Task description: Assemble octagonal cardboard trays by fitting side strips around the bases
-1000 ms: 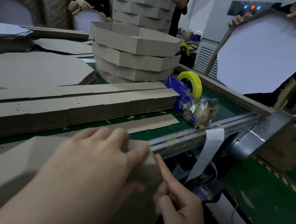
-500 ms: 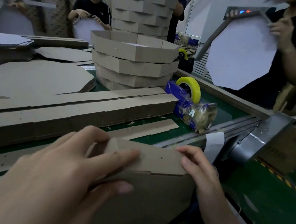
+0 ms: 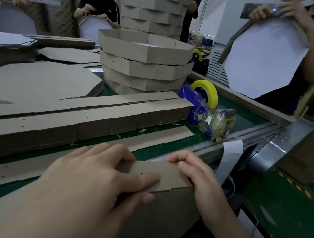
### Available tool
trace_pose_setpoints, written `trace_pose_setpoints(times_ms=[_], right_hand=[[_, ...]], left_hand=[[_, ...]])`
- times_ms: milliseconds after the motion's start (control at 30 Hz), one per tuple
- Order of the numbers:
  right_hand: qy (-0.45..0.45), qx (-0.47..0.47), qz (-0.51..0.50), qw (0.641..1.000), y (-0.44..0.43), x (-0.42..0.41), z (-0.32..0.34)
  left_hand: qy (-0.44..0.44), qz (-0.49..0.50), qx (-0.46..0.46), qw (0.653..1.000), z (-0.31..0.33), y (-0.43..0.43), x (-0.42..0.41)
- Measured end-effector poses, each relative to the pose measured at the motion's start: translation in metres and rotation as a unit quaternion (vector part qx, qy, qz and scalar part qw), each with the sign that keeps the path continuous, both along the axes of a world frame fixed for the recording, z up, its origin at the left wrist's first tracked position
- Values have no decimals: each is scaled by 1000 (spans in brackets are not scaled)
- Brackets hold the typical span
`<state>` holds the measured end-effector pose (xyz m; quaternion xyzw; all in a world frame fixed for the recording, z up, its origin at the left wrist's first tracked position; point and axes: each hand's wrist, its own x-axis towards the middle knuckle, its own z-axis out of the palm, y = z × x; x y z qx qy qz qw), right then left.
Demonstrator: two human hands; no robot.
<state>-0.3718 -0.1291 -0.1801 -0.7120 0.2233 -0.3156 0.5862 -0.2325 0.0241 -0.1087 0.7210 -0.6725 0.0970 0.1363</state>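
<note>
1. Both hands are on one side strip at the near edge of the green bench. The left hand pinches it, with fingers spread over the outer face and top edge and the thumb pressed near the lower edge. The right hand curls its fingers over the top edge at the strip's end panel. I cannot see its thumb.
2. The held panel lies between the two hands, its long axis running straight from one hand to the other. More strip appears to trail off beyond the left hand, low over the bench.
3. The base sits directly under the grip and meets the strip's lower edge. It is tilted, leaning back toward the person.
4. The right hand is nearer the free end, so wrapping the next corner looks like its job, while the left pins the panel already seated.
5. It is all plain brown cardboard, matte and flat. The strip has small punched holes and a stepped notch along its lower edge. I would expect it to stay stiff within a panel and bend at the creases.
6. Just past the grip lies a loose strip, then a long pile of strips.
7. Further out stand nested finished trays, eight-sided with slanting walls.
8. Off beyond the right hand sits a blue tape dispenser carrying a yellow roll.
</note>
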Motion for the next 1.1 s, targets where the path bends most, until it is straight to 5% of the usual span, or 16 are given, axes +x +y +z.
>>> trace_pose_setpoints(times_ms=[1100], right_hand=[[-20, 66, 19, 997, -8, 6, -4]], left_hand=[[-25, -34, -67, 997, -16, -11, 5]])
